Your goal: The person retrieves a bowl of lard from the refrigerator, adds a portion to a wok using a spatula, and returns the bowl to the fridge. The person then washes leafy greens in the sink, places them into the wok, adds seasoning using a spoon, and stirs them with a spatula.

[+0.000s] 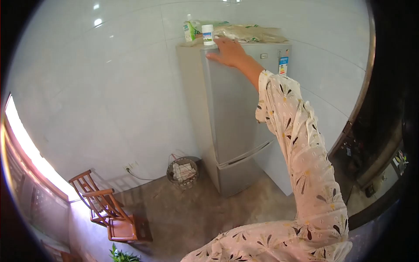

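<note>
Bottle (pixel 207 35) atop fridge (pixel 238 100), right fingers (pixel 223 44) beside; basket (pixel 186 184) holds pale material (pixel 183 172).

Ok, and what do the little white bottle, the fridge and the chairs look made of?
White bottle: probably smooth plastic, given its opaque, even white. Fridge: perhaps coated metal, from its satiny silver-grey front. Chairs: likely varnished wood, judging by their glossy reddish-brown look.

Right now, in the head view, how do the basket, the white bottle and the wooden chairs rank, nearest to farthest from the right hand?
1. White bottle: on top of the fridge, just beside the right hand.
2. Basket: on the floor, left of the fridge.
3. Wooden chairs: lower left, beyond the basket.
</note>
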A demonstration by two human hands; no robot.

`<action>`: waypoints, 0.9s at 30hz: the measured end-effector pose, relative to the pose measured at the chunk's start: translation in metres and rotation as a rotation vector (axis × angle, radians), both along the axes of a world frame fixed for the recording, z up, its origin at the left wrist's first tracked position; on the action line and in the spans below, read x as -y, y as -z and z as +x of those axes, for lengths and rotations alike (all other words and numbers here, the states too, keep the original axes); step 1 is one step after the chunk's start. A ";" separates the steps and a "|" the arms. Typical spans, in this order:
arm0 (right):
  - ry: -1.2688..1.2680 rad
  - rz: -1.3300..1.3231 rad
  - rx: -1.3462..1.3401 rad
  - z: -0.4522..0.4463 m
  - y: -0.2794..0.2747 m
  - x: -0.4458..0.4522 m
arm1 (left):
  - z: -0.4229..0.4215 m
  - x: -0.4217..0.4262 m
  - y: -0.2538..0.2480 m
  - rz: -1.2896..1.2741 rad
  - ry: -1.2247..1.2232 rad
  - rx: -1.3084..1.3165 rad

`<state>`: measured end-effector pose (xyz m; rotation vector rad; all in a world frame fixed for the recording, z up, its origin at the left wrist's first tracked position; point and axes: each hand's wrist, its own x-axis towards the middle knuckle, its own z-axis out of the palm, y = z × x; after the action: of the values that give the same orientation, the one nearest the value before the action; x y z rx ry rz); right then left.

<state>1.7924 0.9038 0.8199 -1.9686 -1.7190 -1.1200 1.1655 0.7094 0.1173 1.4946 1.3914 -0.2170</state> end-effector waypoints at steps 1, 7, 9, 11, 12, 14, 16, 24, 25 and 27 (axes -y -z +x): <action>0.036 -0.183 -0.116 0.005 -0.008 -0.004 | 0.017 -0.002 -0.009 0.007 0.006 -0.017; 0.012 -0.109 -0.107 -0.002 -0.024 -0.018 | 0.070 -0.020 -0.027 0.051 0.106 -0.123; -0.008 -0.130 -0.136 -0.011 -0.025 -0.027 | 0.073 -0.026 -0.029 0.075 0.178 -0.177; -0.010 -0.148 -0.171 -0.015 -0.025 -0.016 | 0.072 -0.035 -0.029 0.107 0.292 -0.233; -0.016 -0.153 -0.190 -0.020 -0.025 -0.003 | 0.071 -0.041 -0.029 0.131 0.358 -0.263; -0.113 -0.066 -0.240 -0.029 -0.025 0.033 | 0.068 -0.056 -0.015 0.222 0.559 -0.324; -0.253 0.157 -0.184 -0.016 -0.018 0.071 | 0.081 -0.083 -0.001 0.405 0.800 -0.352; -0.008 0.639 -0.723 -0.032 0.052 0.254 | 0.270 -0.217 -0.095 0.149 0.295 0.265; -0.001 0.678 -0.766 -0.025 0.073 0.273 | 0.301 -0.217 -0.137 0.062 0.202 0.426; 0.186 0.773 -0.973 -0.016 0.112 0.315 | 0.345 -0.235 -0.121 -0.437 0.035 0.864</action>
<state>1.7765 0.5886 0.7083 -1.6870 -0.4995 -0.5382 1.5108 0.9448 0.2378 1.0400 0.5702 0.1019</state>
